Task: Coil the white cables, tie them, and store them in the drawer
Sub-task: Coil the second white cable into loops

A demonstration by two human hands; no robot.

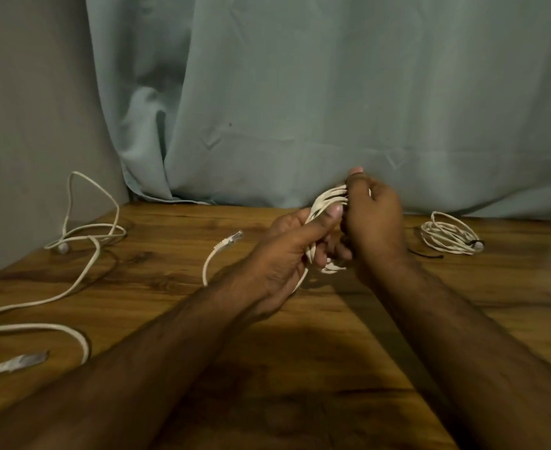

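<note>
Now: both hands' grip clasps coil [324, 203] | loose cable [82, 254] left | tied coil [447, 235] right

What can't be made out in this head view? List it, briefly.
- Middle of the held coil: covered by the left hand and right hand.
- Loose cable on the table: runs off the left edge.
- Tie on the finished coil: too small to identify.
- Drawer: not in view.
</note>
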